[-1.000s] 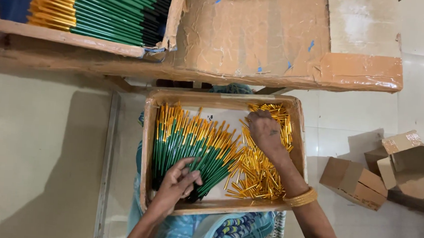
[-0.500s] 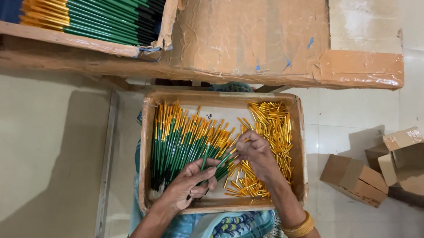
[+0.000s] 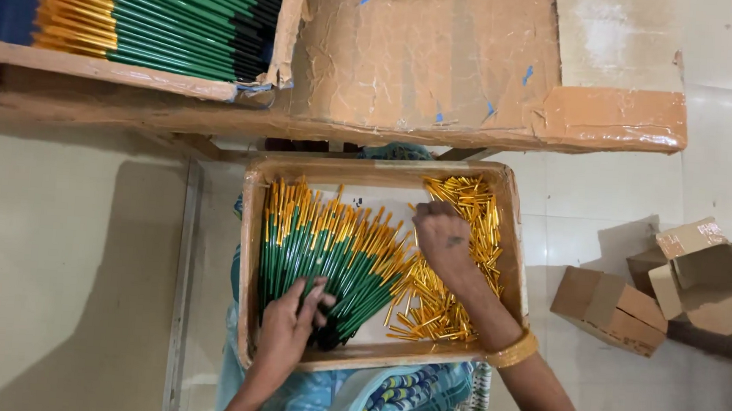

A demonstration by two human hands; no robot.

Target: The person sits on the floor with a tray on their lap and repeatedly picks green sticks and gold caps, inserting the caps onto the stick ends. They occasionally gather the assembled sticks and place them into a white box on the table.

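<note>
**Two hands in a box of green sticks and gold caps**

The green sticks (image 3: 329,258) are thin, dark green rods with gold-coloured tips, lying fanned out in a thick bundle in the lower middle of the frame. Their gold ends point up and to the right, while their dark ends gather toward the bottom. Just right of them lies a loose heap of small gold caps (image 3: 456,262), shiny short tubes running from the upper right corner of the box down to its lower middle.

The left hand (image 3: 291,324) rests on the gathered lower end of the green sticks, fingers bent and partly closed around several of them. The right hand (image 3: 442,235) lies palm down on the gold caps, fingers curled under; whether it has any cap pinched cannot be told. A gold bangle (image 3: 512,351) circles its wrist.

Both piles sit in a shallow cardboard box (image 3: 249,249) at the frame's centre. In the upper left, a wooden tray (image 3: 103,69) holds many more green sticks packed in tidy rows. At the right edge, small brown cartons (image 3: 614,307) lie on the pale floor.
</note>
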